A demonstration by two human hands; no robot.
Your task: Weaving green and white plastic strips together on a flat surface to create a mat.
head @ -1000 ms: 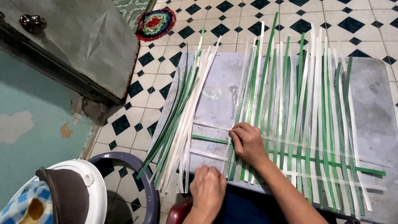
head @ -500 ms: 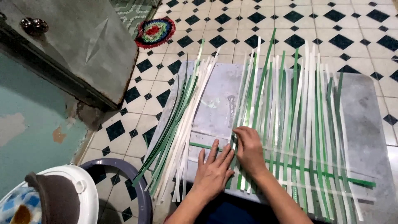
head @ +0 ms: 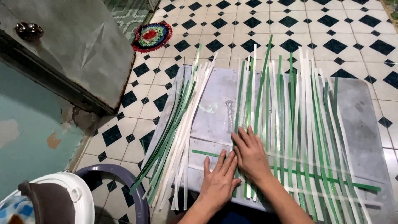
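Weaving barely begun: only a couple of cross strips (head: 290, 172) threaded through the upright green and white strips (head: 290, 116) on the grey board (head: 215, 108). Left hand (head: 219, 182) and right hand (head: 251, 155) pressed flat, fingers spread, gripping nothing. Spare strip bundle (head: 176, 132) unused at nine o'clock.

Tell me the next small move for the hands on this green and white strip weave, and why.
Probably lift alternate upright strips near the left edge and slide the green cross strip snug. Both the left hand and right hand press flat at the weave's left edge, where that strip's end pokes out past the uprights. The loose strip bundle lies untouched beside them on the grey board.
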